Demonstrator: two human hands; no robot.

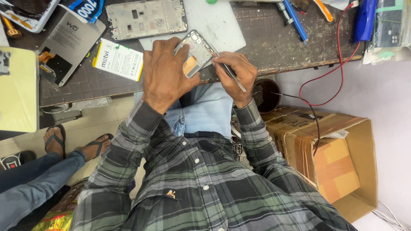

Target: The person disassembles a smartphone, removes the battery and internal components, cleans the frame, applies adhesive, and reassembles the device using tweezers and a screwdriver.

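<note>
The opened phone (196, 53) is held tilted at the near edge of the bench (274, 38), partly past it and above the lap. The left hand (167, 72) is wrapped around its left side, fingers clamped on the frame. The right hand (235, 77) is pinched shut on tweezers (233, 77), whose tips are set at the phone's right edge. A slip of the tips could scratch the exposed board or tear a flex cable. If the left grip is loosened, the phone could be dropped to the floor. Any freed small part could be lost into the box (338, 167) below.
</note>
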